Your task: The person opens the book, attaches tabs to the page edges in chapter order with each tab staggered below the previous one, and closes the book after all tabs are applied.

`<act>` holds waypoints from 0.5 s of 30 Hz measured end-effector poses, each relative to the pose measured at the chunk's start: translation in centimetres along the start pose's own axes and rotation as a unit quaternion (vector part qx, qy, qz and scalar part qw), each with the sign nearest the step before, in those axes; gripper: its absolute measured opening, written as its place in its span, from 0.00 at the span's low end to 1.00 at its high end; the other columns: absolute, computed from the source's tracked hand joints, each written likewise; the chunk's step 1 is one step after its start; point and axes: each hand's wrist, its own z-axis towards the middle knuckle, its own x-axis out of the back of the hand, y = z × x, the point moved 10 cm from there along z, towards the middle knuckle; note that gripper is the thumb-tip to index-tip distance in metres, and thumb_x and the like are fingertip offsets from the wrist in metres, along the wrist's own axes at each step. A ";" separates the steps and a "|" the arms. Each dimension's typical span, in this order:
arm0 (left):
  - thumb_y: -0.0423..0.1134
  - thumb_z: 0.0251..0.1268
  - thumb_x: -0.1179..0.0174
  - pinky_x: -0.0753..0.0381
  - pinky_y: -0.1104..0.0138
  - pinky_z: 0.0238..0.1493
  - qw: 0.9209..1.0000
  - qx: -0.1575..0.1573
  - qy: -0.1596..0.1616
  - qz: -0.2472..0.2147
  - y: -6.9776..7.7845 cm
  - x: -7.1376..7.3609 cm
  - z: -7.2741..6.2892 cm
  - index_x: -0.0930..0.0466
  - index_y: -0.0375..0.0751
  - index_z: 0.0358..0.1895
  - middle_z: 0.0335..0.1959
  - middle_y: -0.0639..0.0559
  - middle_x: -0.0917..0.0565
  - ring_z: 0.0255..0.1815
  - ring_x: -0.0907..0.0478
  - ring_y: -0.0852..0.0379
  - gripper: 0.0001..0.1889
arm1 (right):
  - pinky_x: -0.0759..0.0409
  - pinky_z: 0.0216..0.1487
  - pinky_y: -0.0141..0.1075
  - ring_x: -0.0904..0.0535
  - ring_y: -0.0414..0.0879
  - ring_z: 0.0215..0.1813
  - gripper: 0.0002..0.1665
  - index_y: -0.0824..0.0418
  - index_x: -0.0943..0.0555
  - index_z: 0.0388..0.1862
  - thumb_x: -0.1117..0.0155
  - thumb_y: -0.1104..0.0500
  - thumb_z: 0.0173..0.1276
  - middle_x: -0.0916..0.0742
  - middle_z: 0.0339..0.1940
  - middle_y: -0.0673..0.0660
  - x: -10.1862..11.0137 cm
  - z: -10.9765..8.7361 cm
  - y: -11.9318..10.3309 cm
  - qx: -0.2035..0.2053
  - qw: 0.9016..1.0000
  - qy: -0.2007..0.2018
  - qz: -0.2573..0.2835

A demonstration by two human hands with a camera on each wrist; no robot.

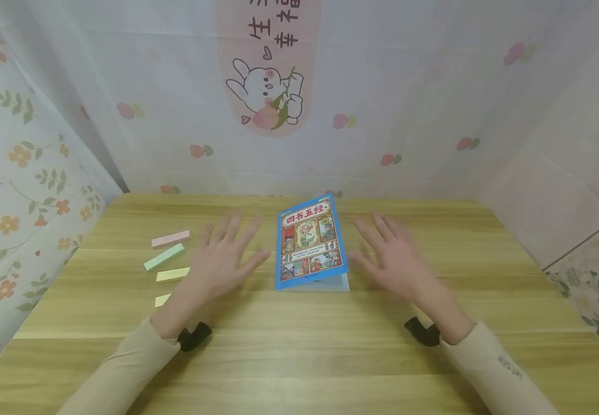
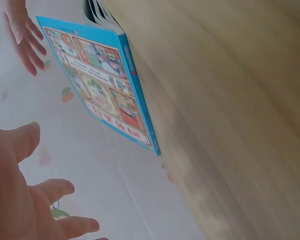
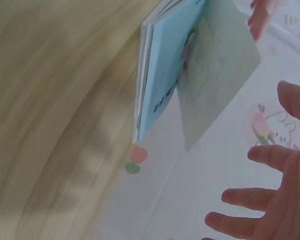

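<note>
A blue book with red Chinese characters and framed pictures lies on the table, its front cover lifted partway from the pages. To its left, my left hand is held with fingers spread, apart from the book. My right hand is on the other side, fingers spread too, also holding nothing. From the left wrist view, the book's spine faces that hand. In the right wrist view the raised cover stands away from the light-blue first page.
Several small sticky-note pads lie at the left: a pink pad, a green pad and a yellow pad, with another pale yellow pad partly behind my left wrist. A printed cloth hangs behind the wooden table.
</note>
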 end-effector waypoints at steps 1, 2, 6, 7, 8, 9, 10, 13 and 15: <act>0.68 0.75 0.60 0.60 0.36 0.75 1.000 -0.003 0.001 -0.002 0.2 0.0 0.1 0.53 0.56 0.83 0.82 0.37 0.55 0.81 0.59 0.35 0.40 | 0.51 0.71 0.71 0.48 0.72 0.78 0.43 0.50 0.44 0.83 0.48 0.35 0.76 0.44 0.81 0.68 -0.1 0.0 -0.3 0.004 1.000 0.000 0.002; 0.68 0.75 0.60 0.59 0.37 0.75 1.000 -0.005 -0.001 -0.005 0.4 -0.1 0.1 0.52 0.55 0.83 0.82 0.36 0.54 0.81 0.58 0.34 0.40 | 0.50 0.71 0.70 0.46 0.72 0.77 0.43 0.49 0.44 0.83 0.47 0.35 0.76 0.44 0.81 0.68 -0.2 0.0 -0.6 0.009 1.000 -0.001 0.003; 0.68 0.76 0.60 0.53 0.39 0.75 1.000 -0.009 -0.014 -0.018 0.9 -0.6 0.3 0.51 0.53 0.83 0.80 0.33 0.50 0.80 0.54 0.33 0.39 | 0.50 0.72 0.70 0.45 0.73 0.76 0.45 0.48 0.44 0.83 0.46 0.33 0.74 0.43 0.81 0.68 -0.6 0.0 -1.4 0.019 1.000 -0.010 0.004; 0.67 0.76 0.60 0.52 0.39 0.75 1.000 -0.011 -0.017 -0.022 1.1 -0.7 0.3 0.51 0.52 0.82 0.80 0.33 0.49 0.80 0.53 0.33 0.39 | 0.50 0.72 0.69 0.45 0.73 0.76 0.45 0.48 0.44 0.83 0.46 0.32 0.74 0.43 0.81 0.68 -0.8 -0.1 -1.6 0.022 1.000 -0.013 0.006; 0.68 0.76 0.60 0.51 0.40 0.75 0.999 -0.012 -0.021 -0.024 1.2 -0.8 0.3 0.51 0.53 0.83 0.80 0.33 0.48 0.79 0.52 0.33 0.40 | 0.50 0.72 0.69 0.45 0.73 0.77 0.46 0.48 0.44 0.83 0.46 0.32 0.74 0.43 0.81 0.67 -0.9 0.0 -1.7 0.024 1.000 -0.016 0.004; 0.68 0.76 0.60 0.49 0.40 0.75 0.999 -0.014 -0.023 -0.026 1.4 -0.9 0.4 0.51 0.53 0.83 0.80 0.33 0.48 0.79 0.51 0.33 0.40 | 0.50 0.72 0.69 0.45 0.72 0.77 0.46 0.49 0.43 0.83 0.46 0.32 0.74 0.42 0.81 0.68 -1.0 0.0 -1.9 0.028 0.999 -0.016 0.002; 0.67 0.76 0.59 0.48 0.40 0.74 0.999 -0.019 -0.022 -0.027 1.6 -0.9 0.4 0.51 0.52 0.83 0.79 0.32 0.47 0.78 0.50 0.32 0.40 | 0.49 0.72 0.69 0.44 0.72 0.77 0.46 0.50 0.42 0.82 0.46 0.32 0.74 0.42 0.80 0.68 -1.2 0.0 -2.1 0.034 0.999 -0.015 0.000; 0.67 0.76 0.57 0.44 0.40 0.73 0.999 -0.035 -0.019 -0.028 2.4 -1.0 0.5 0.51 0.51 0.83 0.79 0.31 0.46 0.77 0.46 0.30 0.40 | 0.45 0.71 0.68 0.42 0.71 0.76 0.45 0.51 0.40 0.81 0.44 0.32 0.73 0.39 0.79 0.70 -1.5 0.1 -2.6 0.049 0.999 -0.014 -0.004; 0.66 0.75 0.55 0.41 0.40 0.72 0.998 -0.047 -0.015 -0.027 3.0 -1.1 0.7 0.51 0.49 0.82 0.78 0.29 0.45 0.75 0.43 0.28 0.41 | 0.43 0.70 0.68 0.40 0.71 0.75 0.44 0.51 0.38 0.81 0.44 0.32 0.73 0.38 0.78 0.70 -1.8 0.2 -2.9 0.055 0.998 -0.015 -0.008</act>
